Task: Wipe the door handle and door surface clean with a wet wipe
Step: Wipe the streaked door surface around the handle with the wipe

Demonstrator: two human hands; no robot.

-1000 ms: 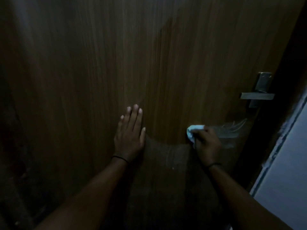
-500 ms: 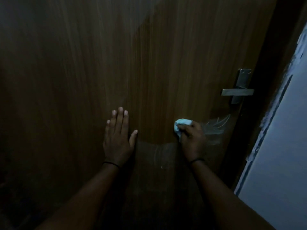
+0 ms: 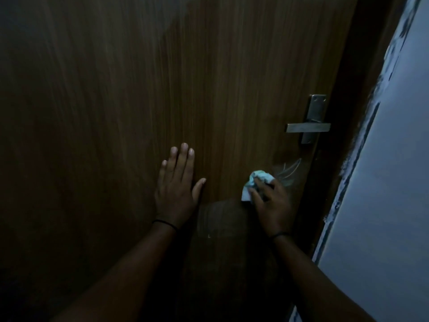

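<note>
A dark brown wooden door (image 3: 144, 94) fills most of the dim head view. Its metal lever handle (image 3: 307, 127) on a backplate sits at the right edge. My left hand (image 3: 177, 187) lies flat on the door with straight fingers, left of centre. My right hand (image 3: 270, 201) grips a crumpled pale wet wipe (image 3: 254, 183) and presses it on the door below and left of the handle. Faint wet streaks (image 3: 289, 170) show just right of the wipe, and a darker damp patch (image 3: 222, 219) lies between my wrists.
The dark door frame (image 3: 348, 145) runs along the right of the door. Beyond it stands a pale wall (image 3: 390, 182) with rough paint at its edge. Both wrists wear thin dark bands.
The view has shifted right, so door and handle sit further left in the picture. My right hand with the wipe stays on the door just left of the streaks; my left hand stays flat.
</note>
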